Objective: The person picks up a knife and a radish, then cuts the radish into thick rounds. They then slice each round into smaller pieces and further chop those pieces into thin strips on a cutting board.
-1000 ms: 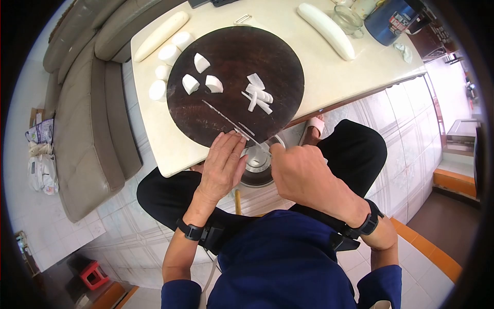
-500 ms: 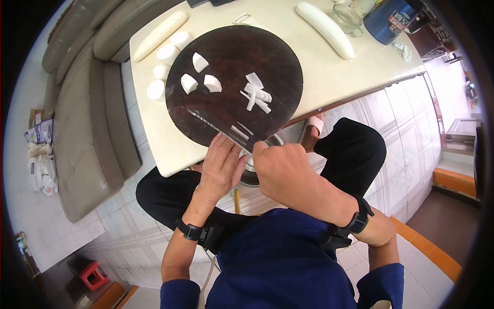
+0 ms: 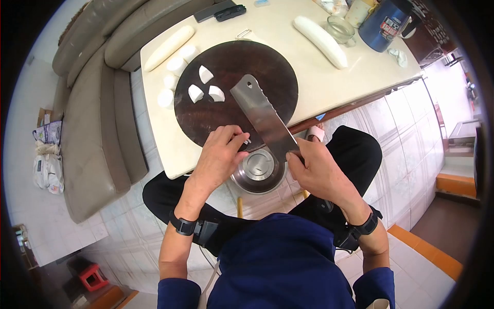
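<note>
My right hand (image 3: 321,172) grips the handle of a cleaver (image 3: 262,118), its broad blade slanting over the right part of a round dark chopping board (image 3: 234,67). At the board's near edge my left hand (image 3: 220,154) has its fingers bent and closed on a few thin white radish strips (image 3: 247,140), whose ends poke out. Three chunky wedges of radish (image 3: 216,93) lie on the left of the board. A steel bowl (image 3: 257,187) is below the board's near edge, between my knees. The blade hides part of the board.
Short radish pieces (image 3: 176,66) and a whole peeled radish (image 3: 170,48) lie left of the board on the table (image 3: 157,129). Another long radish (image 3: 320,41), a glass cup (image 3: 340,30) and a blue flask (image 3: 383,26) are at the right. A peeler (image 3: 243,34) lies behind the board.
The cleaver has swung right and turned from edge-on to showing its flat face, now covering where the sliced pile lay. My right hand moved away from my left, uncovering the bowl.
</note>
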Demonstrator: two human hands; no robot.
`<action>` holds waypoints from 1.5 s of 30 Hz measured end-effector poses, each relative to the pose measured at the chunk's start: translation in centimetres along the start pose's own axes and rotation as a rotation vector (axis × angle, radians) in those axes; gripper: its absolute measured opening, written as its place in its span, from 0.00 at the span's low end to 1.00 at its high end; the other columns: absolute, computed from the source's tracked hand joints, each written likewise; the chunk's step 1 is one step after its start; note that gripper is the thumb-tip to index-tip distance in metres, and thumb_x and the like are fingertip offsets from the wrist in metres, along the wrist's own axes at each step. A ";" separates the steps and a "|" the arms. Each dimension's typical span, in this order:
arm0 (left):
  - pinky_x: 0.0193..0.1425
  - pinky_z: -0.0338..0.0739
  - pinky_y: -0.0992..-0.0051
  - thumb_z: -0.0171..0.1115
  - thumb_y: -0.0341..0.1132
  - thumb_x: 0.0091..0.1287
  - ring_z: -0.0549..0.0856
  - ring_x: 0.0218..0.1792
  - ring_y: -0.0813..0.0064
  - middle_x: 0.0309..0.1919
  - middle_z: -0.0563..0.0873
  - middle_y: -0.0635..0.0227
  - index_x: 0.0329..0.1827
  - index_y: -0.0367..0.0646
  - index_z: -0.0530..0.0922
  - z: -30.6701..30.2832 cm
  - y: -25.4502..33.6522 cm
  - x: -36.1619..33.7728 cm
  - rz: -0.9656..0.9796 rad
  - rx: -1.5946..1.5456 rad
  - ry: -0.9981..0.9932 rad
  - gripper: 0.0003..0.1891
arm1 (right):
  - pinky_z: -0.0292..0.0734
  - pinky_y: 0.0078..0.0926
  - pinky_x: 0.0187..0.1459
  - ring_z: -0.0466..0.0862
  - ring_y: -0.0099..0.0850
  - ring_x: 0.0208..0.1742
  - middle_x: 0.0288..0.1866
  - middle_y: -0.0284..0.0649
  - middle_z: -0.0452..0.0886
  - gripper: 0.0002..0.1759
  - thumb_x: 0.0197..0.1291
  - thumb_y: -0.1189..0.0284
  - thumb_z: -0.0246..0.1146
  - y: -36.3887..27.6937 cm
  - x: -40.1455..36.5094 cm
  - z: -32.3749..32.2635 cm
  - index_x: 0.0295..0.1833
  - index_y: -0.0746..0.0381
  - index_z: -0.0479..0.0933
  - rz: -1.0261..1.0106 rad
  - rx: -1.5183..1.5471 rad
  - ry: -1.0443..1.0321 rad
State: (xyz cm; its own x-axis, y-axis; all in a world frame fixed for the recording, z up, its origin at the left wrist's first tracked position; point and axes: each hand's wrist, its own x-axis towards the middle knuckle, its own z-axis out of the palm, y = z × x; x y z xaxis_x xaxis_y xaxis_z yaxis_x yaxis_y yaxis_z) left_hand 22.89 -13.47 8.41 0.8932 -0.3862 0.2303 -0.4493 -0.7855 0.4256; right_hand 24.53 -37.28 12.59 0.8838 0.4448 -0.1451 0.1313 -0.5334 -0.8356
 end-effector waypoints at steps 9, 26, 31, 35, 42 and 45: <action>0.46 0.76 0.65 0.72 0.28 0.55 0.80 0.40 0.60 0.37 0.81 0.63 0.39 0.39 0.80 1.7 -0.6 -1.3 0.068 0.092 0.111 0.11 | 0.70 0.50 0.32 0.77 0.59 0.27 0.21 0.61 0.74 0.13 0.64 0.73 0.56 1.2 -2.2 -0.3 0.33 0.74 0.72 0.034 0.048 -0.018; 0.49 0.85 0.69 0.59 0.31 0.75 0.87 0.45 0.66 0.47 0.84 0.61 0.46 0.40 0.75 2.4 1.8 -4.2 -0.715 -1.341 0.336 0.05 | 0.71 0.33 0.23 0.78 0.37 0.17 0.18 0.48 0.76 0.13 0.67 0.73 0.57 0.7 -4.6 -0.2 0.33 0.73 0.72 0.103 0.278 -0.135; 0.60 0.83 0.67 0.55 0.33 0.77 0.85 0.54 0.68 0.55 0.83 0.60 0.62 0.40 0.73 3.9 1.5 -5.0 -0.783 -1.973 0.281 0.14 | 0.70 0.20 0.18 0.77 0.20 0.15 0.19 0.36 0.79 0.14 0.69 0.72 0.56 0.8 -4.5 0.3 0.32 0.71 0.73 0.150 0.530 -0.303; 0.63 0.81 0.66 0.51 0.36 0.79 0.83 0.57 0.68 0.59 0.81 0.60 0.67 0.38 0.70 2.9 3.4 -4.0 -0.824 -2.063 0.262 0.18 | 0.69 0.20 0.18 0.77 0.22 0.15 0.19 0.37 0.79 0.13 0.68 0.73 0.56 0.7 -4.5 0.4 0.32 0.71 0.74 0.186 0.573 -0.343; 0.62 0.81 0.63 0.53 0.35 0.78 0.84 0.57 0.66 0.54 0.84 0.57 0.64 0.34 0.73 5.4 1.0 -6.6 -0.857 -2.161 0.197 0.18 | 0.69 0.20 0.18 0.76 0.21 0.15 0.19 0.36 0.79 0.13 0.69 0.73 0.54 2.0 -4.7 0.9 0.32 0.71 0.74 0.183 0.546 -0.262; 0.62 0.80 0.66 0.54 0.34 0.77 0.84 0.56 0.67 0.55 0.84 0.55 0.64 0.32 0.74 5.6 1.3 -6.8 -0.979 -1.887 0.194 0.18 | 0.69 0.20 0.18 0.76 0.20 0.15 0.19 0.35 0.78 0.13 0.69 0.73 0.54 2.1 -4.7 0.0 0.32 0.70 0.73 0.200 0.558 -0.192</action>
State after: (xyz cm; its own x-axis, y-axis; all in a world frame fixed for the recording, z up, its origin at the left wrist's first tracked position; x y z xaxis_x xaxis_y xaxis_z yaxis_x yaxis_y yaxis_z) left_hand 16.32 -14.58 2.55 0.8323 -0.1187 -0.5415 0.4570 0.7000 0.5489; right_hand 20.68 -40.48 11.57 0.7633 0.5245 -0.3772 -0.3294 -0.1864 -0.9256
